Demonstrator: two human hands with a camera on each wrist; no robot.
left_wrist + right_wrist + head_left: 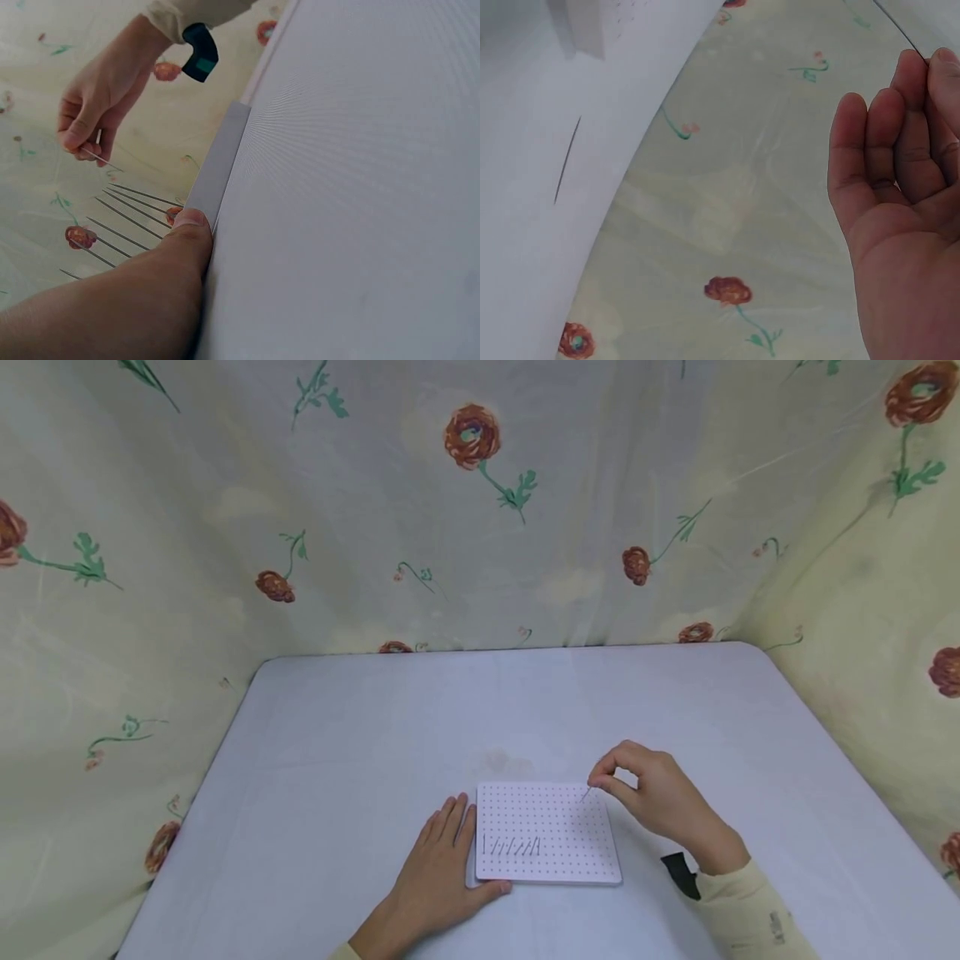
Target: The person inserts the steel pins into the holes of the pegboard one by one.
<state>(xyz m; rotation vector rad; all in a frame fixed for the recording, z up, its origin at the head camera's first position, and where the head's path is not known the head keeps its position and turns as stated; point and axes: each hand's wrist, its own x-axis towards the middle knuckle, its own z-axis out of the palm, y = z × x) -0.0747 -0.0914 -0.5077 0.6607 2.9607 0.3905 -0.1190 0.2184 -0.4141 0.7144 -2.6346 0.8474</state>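
Observation:
A white perforated board lies on the table, with several thin metal needles standing in a row of holes at its front left. My left hand lies flat along the board's left side, fingers straight; its thumb presses the front edge. Above the board's far right corner, my right hand pinches one needle between thumb and index finger. This needle slants down, its lower tip close over the holes. In the left wrist view, the standing needles rise behind the left thumb, which hides some bases.
The white tabletop extends around the board. A thin dark line shows on the white surface in the right wrist view. Flower-printed curtains stand behind and beside the table. A black piece sits at the right wrist.

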